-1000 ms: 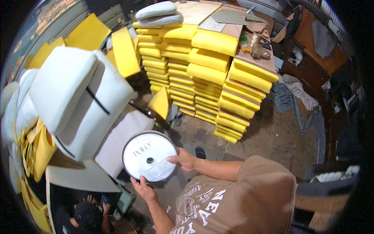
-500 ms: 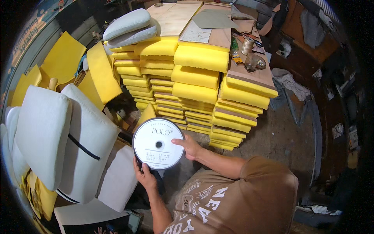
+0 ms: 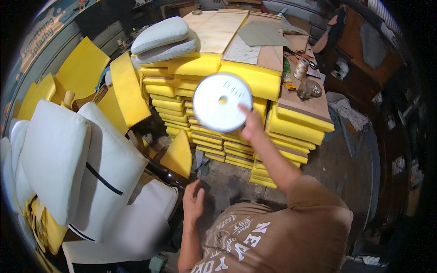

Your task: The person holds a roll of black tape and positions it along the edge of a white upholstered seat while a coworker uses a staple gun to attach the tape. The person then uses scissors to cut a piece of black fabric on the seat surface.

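My right hand (image 3: 252, 122) holds a large flat reel (image 3: 210, 105) by its right edge, with the thumb on its white round face. The reel is raised in front of the stacked foam, and yellow shows through its centre hole. Motion blurs its print. Below it and to the left, my left hand (image 3: 193, 202) is apart from the reel with nothing in it, its thumb and fingers loosely spread. Nearest to that hand are a dark glossy rail (image 3: 168, 175) and a wedge of yellow foam (image 3: 178, 157).
Tall stacks of yellow foam pads (image 3: 250, 84) carry wooden boards (image 3: 211, 32). Two light grey cushions (image 3: 161, 36) lie on top, with a thread cone (image 3: 301, 69) and a glass jar (image 3: 309, 89) at the right. Big pale cushions (image 3: 57, 159) lean at the left.
The reel has gone up, away from me and to the right in my right hand. My left hand has let go of it and dropped lower. The view has shifted slightly.
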The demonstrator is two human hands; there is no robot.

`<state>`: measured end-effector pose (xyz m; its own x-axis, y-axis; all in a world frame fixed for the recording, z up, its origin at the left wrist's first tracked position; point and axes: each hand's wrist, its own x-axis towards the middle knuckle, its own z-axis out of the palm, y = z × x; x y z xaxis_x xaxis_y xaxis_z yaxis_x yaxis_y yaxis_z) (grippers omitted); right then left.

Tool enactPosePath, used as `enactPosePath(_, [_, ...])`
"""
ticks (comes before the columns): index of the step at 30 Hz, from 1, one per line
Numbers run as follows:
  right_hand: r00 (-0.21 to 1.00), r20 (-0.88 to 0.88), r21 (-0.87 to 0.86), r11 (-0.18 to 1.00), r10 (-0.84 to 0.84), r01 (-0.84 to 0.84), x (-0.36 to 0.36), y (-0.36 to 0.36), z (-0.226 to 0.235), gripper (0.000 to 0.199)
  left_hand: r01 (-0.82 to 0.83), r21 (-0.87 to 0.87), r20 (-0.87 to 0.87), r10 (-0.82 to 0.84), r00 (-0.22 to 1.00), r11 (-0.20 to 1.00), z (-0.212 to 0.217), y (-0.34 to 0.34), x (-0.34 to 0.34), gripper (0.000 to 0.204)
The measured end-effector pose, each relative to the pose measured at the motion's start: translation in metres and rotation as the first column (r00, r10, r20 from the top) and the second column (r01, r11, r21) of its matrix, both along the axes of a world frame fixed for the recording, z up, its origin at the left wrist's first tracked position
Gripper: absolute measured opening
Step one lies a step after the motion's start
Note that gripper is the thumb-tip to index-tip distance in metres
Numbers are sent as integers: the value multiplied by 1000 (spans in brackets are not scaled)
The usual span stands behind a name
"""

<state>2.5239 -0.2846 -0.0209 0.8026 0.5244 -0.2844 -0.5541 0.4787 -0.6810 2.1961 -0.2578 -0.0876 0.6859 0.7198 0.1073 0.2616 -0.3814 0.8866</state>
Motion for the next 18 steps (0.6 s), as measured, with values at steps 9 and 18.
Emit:
enactPosePath(9, [936,282,-144,955,-210,258,312,94,50,55,-495,-439,-351,364,863,750,-137,-96,-147,40])
enactPosePath(18, [315,899,-438,624,304,648,386,11,21,48,-691,-598,-686,188,703,406,-128,-260,-201,36])
